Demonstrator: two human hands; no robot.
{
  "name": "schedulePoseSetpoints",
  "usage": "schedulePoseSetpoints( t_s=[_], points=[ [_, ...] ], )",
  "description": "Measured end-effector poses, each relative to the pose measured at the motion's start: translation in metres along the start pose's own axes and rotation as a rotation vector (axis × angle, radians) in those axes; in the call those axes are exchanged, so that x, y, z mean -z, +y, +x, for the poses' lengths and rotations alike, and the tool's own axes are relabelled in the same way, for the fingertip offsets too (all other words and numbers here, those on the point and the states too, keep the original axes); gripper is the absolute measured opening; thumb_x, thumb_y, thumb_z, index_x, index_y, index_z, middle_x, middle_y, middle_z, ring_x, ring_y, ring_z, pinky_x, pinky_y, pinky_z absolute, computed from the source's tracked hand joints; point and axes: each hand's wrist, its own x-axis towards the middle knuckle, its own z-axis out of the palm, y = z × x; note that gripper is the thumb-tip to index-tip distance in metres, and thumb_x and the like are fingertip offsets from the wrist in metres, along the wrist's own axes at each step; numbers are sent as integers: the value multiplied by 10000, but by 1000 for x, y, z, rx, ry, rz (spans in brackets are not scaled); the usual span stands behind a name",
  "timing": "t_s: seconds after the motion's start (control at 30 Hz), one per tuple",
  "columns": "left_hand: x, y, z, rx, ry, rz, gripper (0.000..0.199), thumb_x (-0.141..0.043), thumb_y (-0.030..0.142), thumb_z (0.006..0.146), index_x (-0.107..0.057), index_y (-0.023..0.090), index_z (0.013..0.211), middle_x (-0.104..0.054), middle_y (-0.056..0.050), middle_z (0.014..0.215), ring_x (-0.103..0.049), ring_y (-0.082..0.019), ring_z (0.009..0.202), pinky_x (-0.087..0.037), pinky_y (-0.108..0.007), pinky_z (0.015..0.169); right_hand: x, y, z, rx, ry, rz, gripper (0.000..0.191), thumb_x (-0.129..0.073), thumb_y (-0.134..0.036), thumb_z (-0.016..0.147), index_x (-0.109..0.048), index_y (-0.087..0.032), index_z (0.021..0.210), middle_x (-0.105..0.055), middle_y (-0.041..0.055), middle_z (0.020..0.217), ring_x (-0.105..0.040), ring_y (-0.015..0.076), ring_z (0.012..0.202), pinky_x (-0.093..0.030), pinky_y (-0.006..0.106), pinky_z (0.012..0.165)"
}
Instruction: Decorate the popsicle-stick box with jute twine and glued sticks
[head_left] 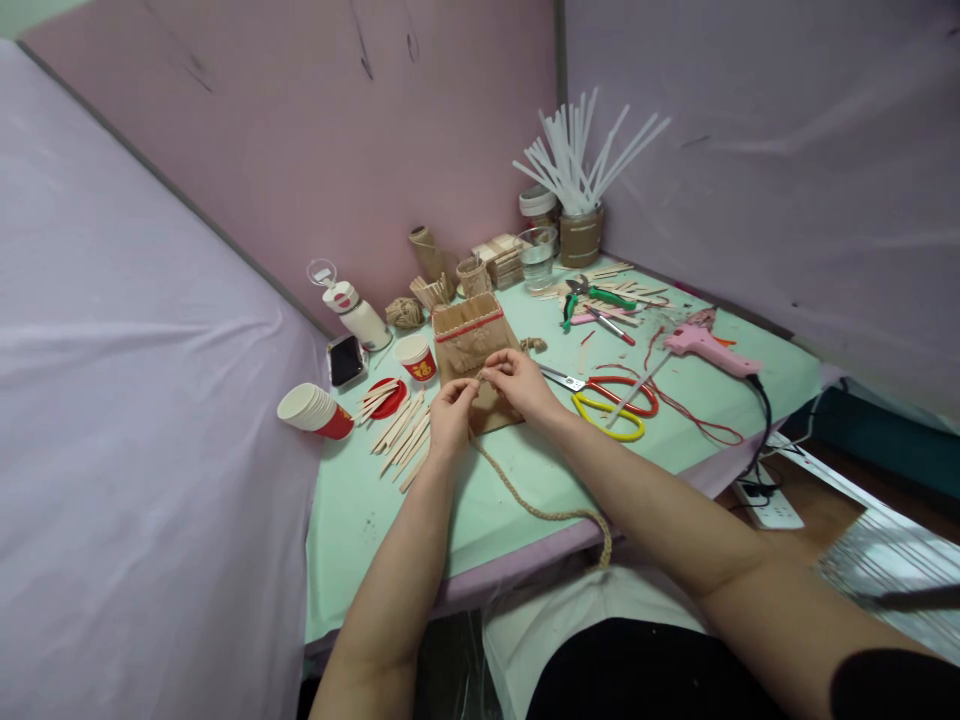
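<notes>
My left hand and my right hand meet over a brown cardboard piece, fingertips pinched close together. Both are closed on the end of a braided jute rope, though the fingers mostly hide the part they grip. From there the rope runs down across the table and hangs over its front edge. Just behind my hands stands a small cardboard box with a red-trimmed rim, joined to or resting on the cardboard. Scissors with red and yellow handles lie beside my right hand.
Loose wooden sticks lie left of my hands, near a paper cup and stacked cups. On the right are a pink glue gun, red cord and green pliers. A water glass stands behind.
</notes>
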Motion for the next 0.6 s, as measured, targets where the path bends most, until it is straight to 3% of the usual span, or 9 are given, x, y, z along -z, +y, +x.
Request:
schedulePoseSetpoints(
  t_s=[0.17,0.3,0.47,0.6],
  points=[
    [0,2,0,57,-88,-156,288,-747,341,588,-604,135,730,-498,42,607,-292,-15,429,-174,-187,410,0,-1,1,-30,-36,93,178,-607,-283,681,-542,-189,817,-595,-37,641,-509,84,519,-392,216,523],
    [-1,3,-1,65,-121,-207,295,-757,334,581,-614,137,748,-496,45,599,-282,-12,423,-167,-188,407,1,2,1,24,-5,11,171,-611,-309,691,-540,-194,795,-604,-30,673,-530,98,566,-408,228,554],
    [-1,2,0,20,-13,-188,277,-751,329,584,-617,146,742,-516,40,622,-334,-25,456,-216,-182,429,2,4,-1,192,38,-168,165,-591,-359,723,-612,-196,743,-625,8,767,-556,138,714,-436,267,673],
    [0,-3,2,-117,60,-85,208,-709,316,641,-638,155,752,-579,10,694,-467,-70,589,-340,-190,542,0,4,-3,217,40,-240,194,-571,-374,747,-660,-202,744,-645,26,799,-567,148,737,-437,276,693]
  ],
)
